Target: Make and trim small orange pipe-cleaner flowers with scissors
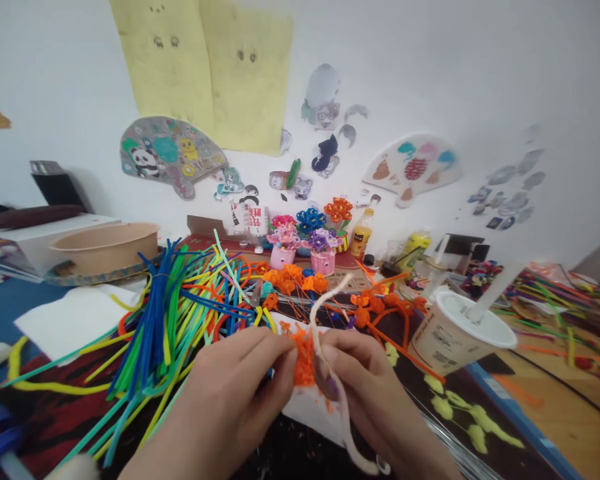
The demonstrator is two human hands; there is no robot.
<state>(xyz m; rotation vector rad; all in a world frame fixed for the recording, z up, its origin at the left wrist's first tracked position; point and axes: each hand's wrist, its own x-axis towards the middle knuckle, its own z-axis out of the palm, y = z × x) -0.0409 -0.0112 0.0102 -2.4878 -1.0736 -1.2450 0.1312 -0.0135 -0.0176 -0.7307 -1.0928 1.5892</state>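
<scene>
My right hand (367, 387) pinches a cream-white pipe cleaner (316, 320) between thumb and fingers. One end of it curves up above the hand, and the other hangs down past the wrist. Just to the left, my left hand (240, 383) is closed with thumb and fingertips pressed together; what it holds, if anything, is hidden. Behind and between both hands, small orange fuzzy scraps (304, 360) lie on a white sheet (310, 415). Orange fuzzy flower pieces (290, 279) on thin wires sit just beyond.
Loose pipe cleaners (153, 333) in green, blue and yellow pile up at left. A lidded cup (453, 340) with a wide straw stands at right, near pale yellow fuzzy pieces (480, 423). Small potted pipe-cleaner flowers (323, 243) and bottles (363, 235) line the back by the wall.
</scene>
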